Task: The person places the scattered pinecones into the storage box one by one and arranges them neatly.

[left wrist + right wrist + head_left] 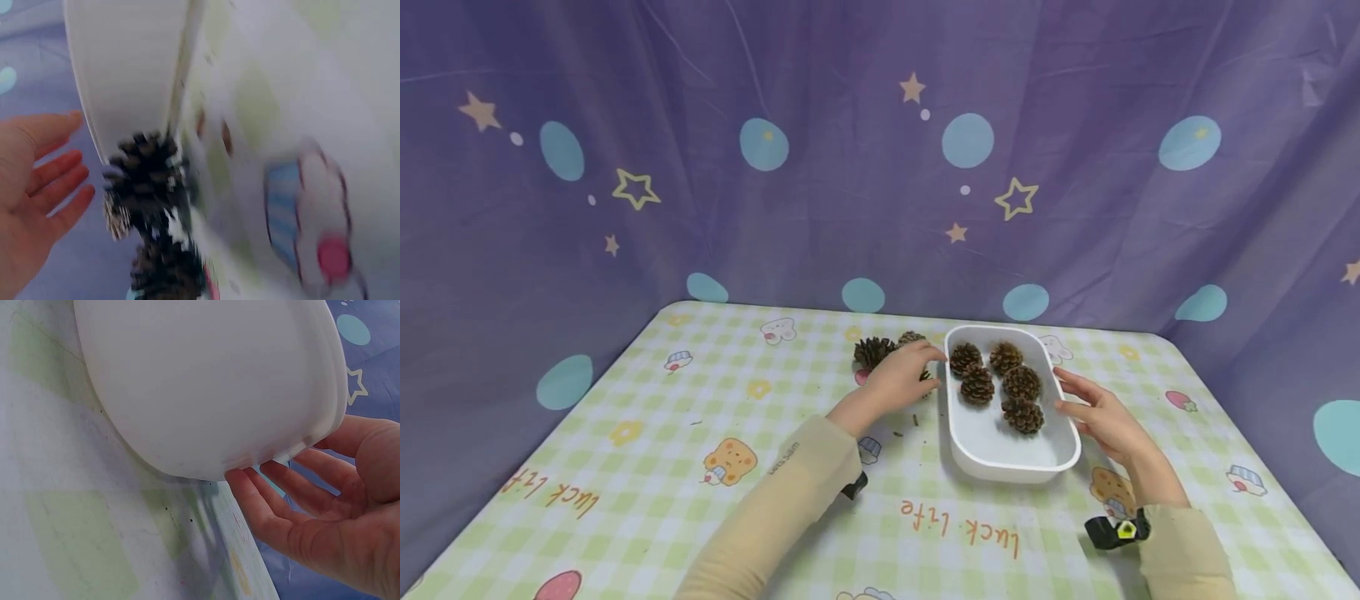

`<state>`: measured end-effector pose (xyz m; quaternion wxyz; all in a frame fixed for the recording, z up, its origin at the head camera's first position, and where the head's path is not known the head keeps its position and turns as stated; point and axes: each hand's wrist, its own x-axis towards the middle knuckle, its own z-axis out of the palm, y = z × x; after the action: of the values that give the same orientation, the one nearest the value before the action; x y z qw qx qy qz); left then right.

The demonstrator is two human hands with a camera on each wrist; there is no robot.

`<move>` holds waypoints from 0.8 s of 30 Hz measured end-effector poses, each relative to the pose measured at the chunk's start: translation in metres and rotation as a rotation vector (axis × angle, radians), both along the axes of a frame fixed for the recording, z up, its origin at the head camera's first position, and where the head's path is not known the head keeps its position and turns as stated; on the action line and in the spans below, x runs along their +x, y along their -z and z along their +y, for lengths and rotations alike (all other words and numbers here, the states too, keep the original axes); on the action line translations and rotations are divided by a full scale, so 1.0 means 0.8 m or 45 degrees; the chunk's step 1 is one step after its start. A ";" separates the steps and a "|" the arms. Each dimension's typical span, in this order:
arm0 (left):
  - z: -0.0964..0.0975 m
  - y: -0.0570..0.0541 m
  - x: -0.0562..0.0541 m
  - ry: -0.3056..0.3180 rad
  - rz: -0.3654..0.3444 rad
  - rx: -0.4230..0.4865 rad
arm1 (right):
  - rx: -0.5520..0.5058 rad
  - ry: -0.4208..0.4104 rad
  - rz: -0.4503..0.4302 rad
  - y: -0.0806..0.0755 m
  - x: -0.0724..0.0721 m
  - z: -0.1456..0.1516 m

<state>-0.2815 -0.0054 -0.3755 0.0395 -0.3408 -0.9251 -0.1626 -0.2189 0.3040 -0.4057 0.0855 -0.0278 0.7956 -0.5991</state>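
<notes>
A white rectangular plastic container (1011, 454) with rounded corners stands on the table, with several brown pine cones (1022, 383) inside it. My left hand (898, 379) is at its left side, fingers extended near the rim; the left wrist view shows the palm and spread fingers holding nothing. Beside and behind that hand lie more pine cones (147, 175), partly hidden by it in the head view. My right hand (1108, 421) touches the container's right side, fingertips on the outer wall (206, 394) and thumb at the rim.
A green-and-white checked cloth with cartoon prints covers the table (647, 492). Small brown scale bits (915, 420) lie left of the container. Behind the table hangs a purple curtain (850, 225) with stars and blue dots.
</notes>
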 end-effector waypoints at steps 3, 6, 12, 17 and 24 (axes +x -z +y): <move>-0.007 0.003 -0.002 0.006 0.090 -0.143 | -0.001 0.002 -0.004 0.000 0.000 0.001; -0.010 0.007 -0.004 0.030 0.135 -0.213 | 0.003 0.005 -0.007 0.000 0.000 0.001; -0.011 0.014 -0.007 0.017 0.071 -0.221 | 0.018 0.000 -0.001 0.000 0.000 0.001; -0.011 0.019 -0.009 0.013 0.017 -0.190 | 0.005 -0.002 0.001 0.001 0.000 0.001; -0.013 0.023 -0.011 0.001 -0.027 -0.101 | -0.023 -0.007 0.004 0.002 -0.001 0.002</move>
<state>-0.2906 -0.0160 -0.3938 0.0162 -0.3407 -0.9311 -0.1295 -0.2194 0.3055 -0.4075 0.0856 -0.0318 0.7903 -0.6059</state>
